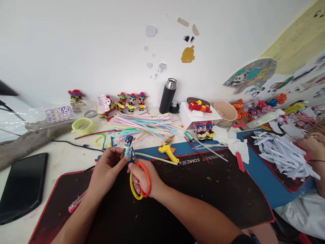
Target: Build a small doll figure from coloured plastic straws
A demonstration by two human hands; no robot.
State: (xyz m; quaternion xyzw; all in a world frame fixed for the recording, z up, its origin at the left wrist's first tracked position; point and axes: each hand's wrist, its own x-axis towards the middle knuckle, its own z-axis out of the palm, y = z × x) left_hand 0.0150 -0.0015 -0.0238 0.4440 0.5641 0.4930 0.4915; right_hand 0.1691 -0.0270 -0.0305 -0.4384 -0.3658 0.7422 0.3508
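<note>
My left hand (pixel 108 166) is closed around a small pipe-cleaner doll (pixel 128 149) with a blue and red head and a light blue body. In my right hand (pixel 142 173) is a pair of scissors (pixel 147 179) with one orange and one yellow handle loop. The blades point up against the doll's right side; whether they touch or cut it I cannot tell. Both hands are over the dark mat (pixel 193 196). A yellow glue gun (pixel 167 150) lies to the right of the scissors, and a pale stem (pixel 154 157) runs behind my right hand.
Pipe cleaners (pixel 144 125) lie heaped behind my hands. Several finished dolls (pixel 132 102) stand along the wall near a black thermos (pixel 168 96). A black phone (pixel 22 186) and a red cutter (pixel 77 202) are at left. At right, another person's hand (pixel 313 145) is beside paper strips (pixel 284 154).
</note>
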